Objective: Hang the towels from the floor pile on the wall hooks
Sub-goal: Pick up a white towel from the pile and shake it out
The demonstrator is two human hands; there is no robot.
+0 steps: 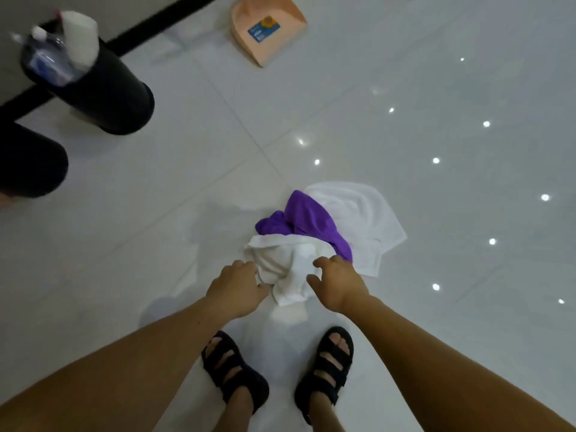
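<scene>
A pile of towels lies on the glossy white floor just ahead of my feet. The nearest is a crumpled white towel (282,266). A purple towel (307,221) lies over its far side, and another white towel (358,213) is spread out behind. My left hand (237,286) grips the left edge of the near white towel with curled fingers. My right hand (338,283) reaches over the towel's right side, its fingers bent and spread and its fingertips touching the cloth. No wall hooks are in view.
A black bin (103,88) holding a plastic bottle and paper stands at the far left by a black floor strip. A peach dustpan (269,29) lies at the top centre. My sandalled feet (280,375) stand right behind the pile.
</scene>
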